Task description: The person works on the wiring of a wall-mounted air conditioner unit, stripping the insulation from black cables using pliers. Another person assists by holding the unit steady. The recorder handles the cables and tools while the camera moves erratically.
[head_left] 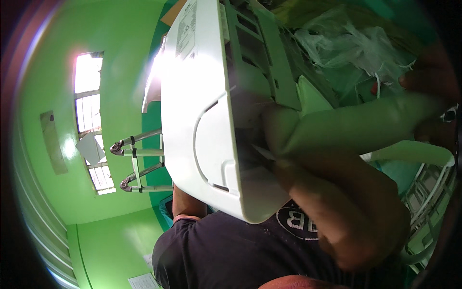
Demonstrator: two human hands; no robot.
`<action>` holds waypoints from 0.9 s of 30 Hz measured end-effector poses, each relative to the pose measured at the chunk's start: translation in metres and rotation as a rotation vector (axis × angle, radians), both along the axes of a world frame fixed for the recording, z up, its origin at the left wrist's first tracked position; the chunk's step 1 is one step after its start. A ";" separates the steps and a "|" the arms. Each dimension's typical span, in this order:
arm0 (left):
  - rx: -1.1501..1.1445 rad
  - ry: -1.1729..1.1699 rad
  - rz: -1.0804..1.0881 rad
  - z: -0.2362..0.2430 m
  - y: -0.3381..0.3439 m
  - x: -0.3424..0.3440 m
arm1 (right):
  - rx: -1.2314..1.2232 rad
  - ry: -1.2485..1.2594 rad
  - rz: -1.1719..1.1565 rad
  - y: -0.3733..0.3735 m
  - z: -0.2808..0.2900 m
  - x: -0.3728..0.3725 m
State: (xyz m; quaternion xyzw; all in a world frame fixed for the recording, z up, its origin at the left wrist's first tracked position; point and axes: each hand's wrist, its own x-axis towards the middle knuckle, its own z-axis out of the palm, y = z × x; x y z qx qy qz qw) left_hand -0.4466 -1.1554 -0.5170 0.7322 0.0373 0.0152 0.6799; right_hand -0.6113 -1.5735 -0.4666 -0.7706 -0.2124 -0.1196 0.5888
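Probably a workshop or assembly room: green walls (120, 231), a barred window (91, 120), bolt cutters (139, 164) hung left of the grip, plastic wrap (356, 43) heaped above it.

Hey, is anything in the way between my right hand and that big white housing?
Nothing visible. The right hand already lies against the housing, at its ribbed inner side. A pale bar lies across the wrist, not between hand and housing.
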 end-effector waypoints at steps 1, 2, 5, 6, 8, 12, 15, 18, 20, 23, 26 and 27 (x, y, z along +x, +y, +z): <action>-0.001 0.001 -0.004 0.001 0.000 -0.005 | -0.005 -0.067 0.010 0.001 -0.002 0.005; 0.001 0.004 -0.010 0.001 0.000 -0.011 | -0.009 -0.135 0.019 0.002 -0.004 0.009; -0.020 0.019 -0.061 -0.008 -0.002 -0.018 | 0.068 -0.238 -0.005 0.016 -0.015 0.016; -0.026 0.020 -0.069 -0.007 -0.002 -0.023 | 0.146 -0.134 -0.012 0.020 -0.013 0.011; -0.039 0.026 -0.090 -0.008 -0.001 -0.033 | 0.120 -0.075 0.035 0.017 -0.003 0.010; -0.071 0.028 -0.123 -0.013 0.004 -0.059 | -0.205 -0.107 0.266 -0.005 0.030 0.030; -0.096 0.019 -0.195 -0.018 0.006 -0.062 | -0.249 -0.019 0.276 0.000 0.034 0.032; -0.041 -0.001 -0.255 -0.019 0.010 -0.070 | -0.290 0.000 0.249 -0.001 0.027 0.032; 0.005 -0.027 -0.319 -0.018 0.011 -0.073 | -0.429 -0.061 0.214 -0.008 0.030 0.029; -0.308 0.003 -0.505 0.019 -0.042 -0.080 | -0.416 -0.100 0.225 -0.003 0.043 0.038; -0.335 0.006 -0.592 0.022 -0.051 -0.078 | -0.312 -0.017 0.212 0.002 0.039 0.039; -0.312 0.010 -0.622 0.020 -0.051 -0.071 | -0.285 0.020 0.195 -0.001 0.035 0.040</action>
